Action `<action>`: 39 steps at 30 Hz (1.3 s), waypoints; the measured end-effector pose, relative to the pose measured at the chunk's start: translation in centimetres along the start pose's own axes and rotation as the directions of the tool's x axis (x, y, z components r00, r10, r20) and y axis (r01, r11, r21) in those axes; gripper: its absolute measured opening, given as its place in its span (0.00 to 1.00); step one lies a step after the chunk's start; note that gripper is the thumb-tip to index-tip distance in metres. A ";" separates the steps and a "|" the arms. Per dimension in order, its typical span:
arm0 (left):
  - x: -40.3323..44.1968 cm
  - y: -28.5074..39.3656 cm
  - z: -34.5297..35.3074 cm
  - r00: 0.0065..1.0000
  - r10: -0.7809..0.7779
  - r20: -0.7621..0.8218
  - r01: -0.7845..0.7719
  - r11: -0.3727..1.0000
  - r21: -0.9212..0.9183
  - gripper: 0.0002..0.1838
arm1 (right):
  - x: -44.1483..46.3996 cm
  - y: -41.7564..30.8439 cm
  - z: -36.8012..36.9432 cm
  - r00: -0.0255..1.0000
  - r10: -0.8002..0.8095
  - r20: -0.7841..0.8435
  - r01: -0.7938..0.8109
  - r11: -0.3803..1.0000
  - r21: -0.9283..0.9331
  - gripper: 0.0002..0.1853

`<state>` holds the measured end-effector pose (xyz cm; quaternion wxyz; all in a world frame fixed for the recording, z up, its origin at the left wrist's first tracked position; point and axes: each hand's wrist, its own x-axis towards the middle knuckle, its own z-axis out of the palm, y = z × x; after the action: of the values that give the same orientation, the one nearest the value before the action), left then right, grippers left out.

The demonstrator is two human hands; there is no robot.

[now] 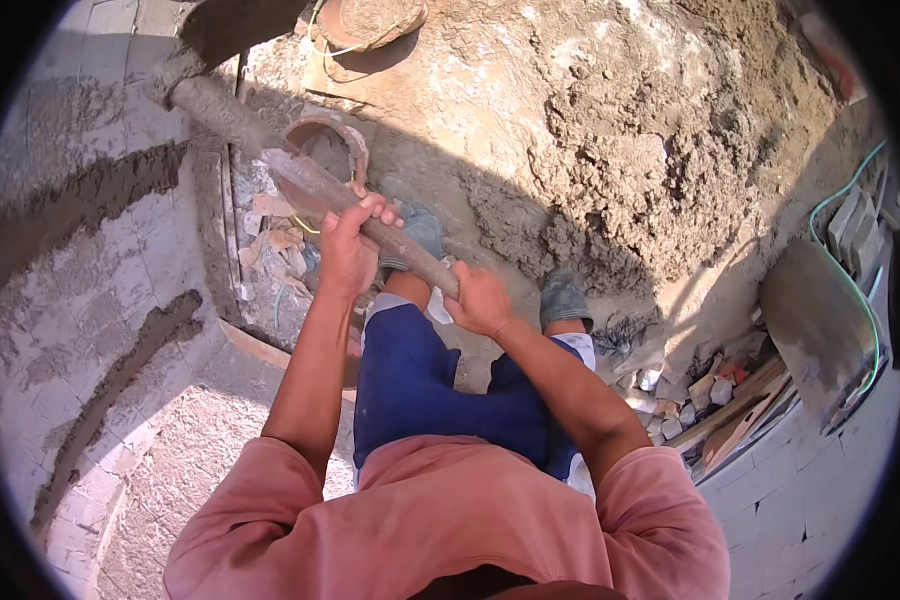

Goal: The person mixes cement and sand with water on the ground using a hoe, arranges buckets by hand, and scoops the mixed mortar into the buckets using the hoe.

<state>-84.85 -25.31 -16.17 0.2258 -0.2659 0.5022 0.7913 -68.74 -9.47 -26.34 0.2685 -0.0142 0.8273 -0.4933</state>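
Note:
A mortar-caked hoe [312,180] slants across the view, its dark blade [238,32] at the upper left, partly cut off by the view's edge. My left hand [355,245] is wrapped round the middle of the handle. Nearer the handle's lower end, my right hand [481,302] is closed on it too. Below the handle stands a reddish bucket [358,145], partly covered by it. A heap of wet mortar [635,170] lies on the ground ahead, to the right of the hoe.
Another bucket [372,22] with a wire handle is at the top. A mortar-smeared block wall [80,270] rises on the left. Rubble [705,390], boards [740,405], a grey sheet [818,325] and a green hose [838,262] lie to the right.

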 end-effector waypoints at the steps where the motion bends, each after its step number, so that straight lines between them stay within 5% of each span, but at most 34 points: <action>1: 1.1 0.7 3.4 0.998 0.029 0.055 -0.033 0.998 0.062 0.11 | -0.1 -2.3 -3.3 0.992 0.117 0.051 -0.119 0.992 0.052 0.20; 2: 3.0 0.8 6.6 0.992 0.070 0.106 -0.084 0.988 0.131 0.11 | -0.3 -3.8 -5.7 0.967 0.233 0.102 -0.243 0.965 0.102 0.20; 6: 13.8 -5.5 17.5 0.972 0.123 0.201 -0.197 0.891 0.409 0.15 | 4.6 0.5 -14.2 0.915 0.216 -0.340 -0.148 0.965 0.216 0.21; 8: 19.1 -13.4 19.7 0.953 0.082 0.290 -0.241 0.785 0.570 0.18 | 6.7 5.7 -18.7 0.900 0.388 -0.197 -0.211 0.786 0.581 0.14; 10: 19.8 -22.6 20.8 0.990 -0.056 0.129 -0.087 0.477 0.875 0.23 | 5.3 10.0 -20.7 0.837 0.548 -0.011 -0.365 0.573 0.733 0.05; 11: 17.2 -24.2 21.3 0.969 -0.241 0.050 0.075 0.483 0.873 0.23 | 4.1 13.7 -18.9 0.819 0.570 0.073 -0.383 0.447 0.808 0.01; 12: 17.6 -30.3 19.0 0.909 -0.418 0.015 0.195 0.455 0.869 0.20 | 1.9 12.4 -16.3 0.678 0.734 0.045 -0.381 0.297 0.876 0.01; 13: 14.4 -30.7 18.0 0.770 -0.637 0.017 0.273 0.355 0.894 0.16 | -0.9 11.7 -14.6 0.611 0.776 0.158 -0.403 0.133 0.906 0.03; 14: 12.3 -34.5 15.8 0.771 -0.630 0.094 0.202 0.382 0.902 0.14 | -3.0 10.9 -12.8 0.571 0.810 0.137 -0.384 0.116 0.916 0.04; 17: 6.9 -32.8 14.2 0.642 -0.766 0.035 0.529 0.476 0.703 0.12 | -5.8 10.1 -11.5 0.532 0.824 0.194 -0.633 0.235 0.738 0.02; 20: 7.6 -29.0 12.7 0.573 -0.800 0.177 0.771 0.599 0.216 0.09 | -3.6 4.8 -14.2 0.492 0.834 0.250 -0.702 0.211 0.680 0.05; 22: 9.4 -26.9 10.9 0.547 -0.761 0.348 0.837 0.503 -0.216 0.07 | -1.0 -1.0 -15.1 0.486 0.829 0.276 -0.666 0.146 0.732 0.06; 25: 9.8 -22.1 8.9 0.627 -0.734 0.260 0.739 0.455 -0.498 0.10 | -1.3 -9.7 -14.5 0.577 0.745 0.333 -0.647 0.169 0.744 0.09; 28: 8.5 -15.8 4.8 0.637 -0.661 0.396 0.737 0.374 -0.563 0.10 | -3.4 -17.3 -15.5 0.639 0.668 0.382 -0.713 0.328 0.619 0.08; 33: -1.1 -2.0 0.8 0.887 -0.429 0.170 0.455 0.751 -0.478 0.14 | -7.5 -23.5 -17.5 0.679 0.418 0.603 -0.732 0.447 0.515 0.09; 35: -4.9 0.5 0.2 0.933 -0.361 0.015 0.337 0.855 -0.393 0.12 | -9.0 -21.4 -17.4 0.668 0.366 0.648 -0.720 0.538 0.438 0.10; 38: -5.3 -0.5 -2.1 0.940 -0.290 -0.180 0.234 0.932 -0.278 0.09 | -9.5 -11.4 -11.3 0.816 0.193 0.545 -0.408 0.860 0.307 0.17; 39: -5.1 -2.0 -3.3 0.932 -0.276 -0.236 0.218 0.945 -0.244 0.09 | -8.6 -7.8 -8.2 0.831 0.248 0.498 -0.366 0.918 0.155 0.17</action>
<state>-79.12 -27.99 -15.37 0.2244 -0.4542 0.4025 0.7625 -67.03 -4.36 -13.13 0.5359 0.0342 0.6622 -0.5226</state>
